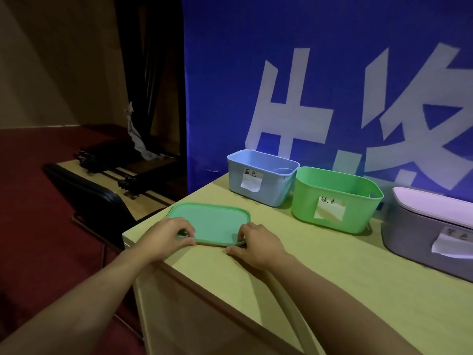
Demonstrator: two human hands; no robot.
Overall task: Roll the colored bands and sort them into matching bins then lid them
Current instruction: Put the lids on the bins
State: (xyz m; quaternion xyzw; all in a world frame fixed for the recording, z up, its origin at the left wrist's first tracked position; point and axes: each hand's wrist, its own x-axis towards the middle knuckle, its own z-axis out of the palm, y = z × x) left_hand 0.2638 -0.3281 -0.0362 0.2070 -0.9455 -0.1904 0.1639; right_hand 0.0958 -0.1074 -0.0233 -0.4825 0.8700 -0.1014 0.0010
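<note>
A green lid (210, 221) lies flat on the light wooden table (320, 290) near its left corner. My left hand (166, 239) pinches the lid's near left edge, and my right hand (256, 245) pinches its near right corner. Behind stand an open blue bin (261, 178) and an open green bin (335, 201), each with a paper label. At the right edge, a grey bin (419, 237) carries a pale lid (435, 203). No bands show from here; the insides of the bins are mostly hidden.
A blue banner (320, 73) with large white characters hangs right behind the bins. Left of the table, a dark chair (89, 198) stands on red carpet, with black equipment on a low platform (112, 160) further back. The table's left edge is just beside my left hand.
</note>
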